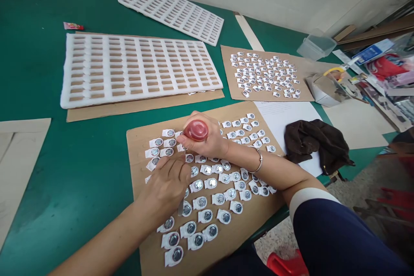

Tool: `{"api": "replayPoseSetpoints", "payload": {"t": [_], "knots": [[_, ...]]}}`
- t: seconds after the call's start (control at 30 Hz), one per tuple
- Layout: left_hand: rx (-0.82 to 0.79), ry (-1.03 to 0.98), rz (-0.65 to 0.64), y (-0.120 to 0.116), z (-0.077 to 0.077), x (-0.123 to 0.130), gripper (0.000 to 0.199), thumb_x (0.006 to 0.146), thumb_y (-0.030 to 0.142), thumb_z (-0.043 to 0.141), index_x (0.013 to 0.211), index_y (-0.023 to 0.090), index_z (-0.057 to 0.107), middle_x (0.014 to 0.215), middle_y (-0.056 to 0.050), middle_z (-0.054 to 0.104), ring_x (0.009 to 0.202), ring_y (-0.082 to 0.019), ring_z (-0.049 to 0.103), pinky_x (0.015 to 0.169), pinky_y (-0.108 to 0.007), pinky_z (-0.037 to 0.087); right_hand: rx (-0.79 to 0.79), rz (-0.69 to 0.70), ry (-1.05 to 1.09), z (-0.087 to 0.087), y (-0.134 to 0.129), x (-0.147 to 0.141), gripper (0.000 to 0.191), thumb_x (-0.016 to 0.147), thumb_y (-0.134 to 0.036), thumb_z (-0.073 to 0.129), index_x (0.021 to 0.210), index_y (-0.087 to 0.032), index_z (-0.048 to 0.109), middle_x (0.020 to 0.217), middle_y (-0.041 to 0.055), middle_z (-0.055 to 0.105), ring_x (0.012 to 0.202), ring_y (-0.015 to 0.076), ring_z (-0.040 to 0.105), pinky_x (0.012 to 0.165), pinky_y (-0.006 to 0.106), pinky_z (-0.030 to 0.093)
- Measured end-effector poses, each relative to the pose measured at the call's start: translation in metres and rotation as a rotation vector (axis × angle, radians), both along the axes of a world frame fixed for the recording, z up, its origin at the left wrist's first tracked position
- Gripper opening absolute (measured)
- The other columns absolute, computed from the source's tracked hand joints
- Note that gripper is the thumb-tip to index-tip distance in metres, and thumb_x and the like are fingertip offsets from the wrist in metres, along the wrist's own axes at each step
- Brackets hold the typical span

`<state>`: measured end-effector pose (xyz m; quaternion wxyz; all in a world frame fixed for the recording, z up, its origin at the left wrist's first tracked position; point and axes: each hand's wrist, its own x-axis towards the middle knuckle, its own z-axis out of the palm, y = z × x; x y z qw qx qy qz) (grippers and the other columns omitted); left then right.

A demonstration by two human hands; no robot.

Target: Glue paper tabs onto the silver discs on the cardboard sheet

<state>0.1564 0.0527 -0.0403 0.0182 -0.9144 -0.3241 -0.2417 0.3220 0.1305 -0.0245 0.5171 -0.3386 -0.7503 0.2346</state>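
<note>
My right hand (pixel 210 138) is wrapped round a red tool (pixel 196 130) with a rounded, glossy end facing up. Its lower part is mostly hidden by the hand, so I cannot tell its exact kind. Just below it, my left hand (pixel 168 183) is closed, fingers curled down over the small parts. What its fingertips hold is hidden; a thin clear strip (pixel 180 208) shows beside them. Around both hands, many small white tabs with round silver discs (pixel 205 215) lie in loose rows on a brown cardboard sheet (pixel 233 241).
A white foam tray with slots (pixel 142 69) lies on cardboard behind, another foam tray (pixel 174 10) farther back. A second cardboard sheet (pixel 228 69) bears more disc tabs. To the right are a dark brown cloth (pixel 315 144), a small box (pixel 325 90), scissors (pixel 334 71) and a clear container (pixel 316 46).
</note>
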Motion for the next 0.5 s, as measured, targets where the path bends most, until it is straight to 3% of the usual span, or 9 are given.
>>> {"api": "replayPoseSetpoints", "payload": {"t": [0.5], "knots": [[-0.027,-0.033,-0.011,0.0007,-0.0007,0.0004,0.022,0.084,0.003,0.039,0.078,0.015,0.056,0.08,-0.012,0.063,0.083,-0.026,0.06,0.078,-0.046,0.052,0.016,-0.027,-0.11,0.0007,-0.0005,0.0037,0.024,0.079,-0.04,0.069,0.081,-0.023,0.052,0.074,0.0007,0.059,0.068,0.0154,0.055,0.062,0.034,0.052]]}}
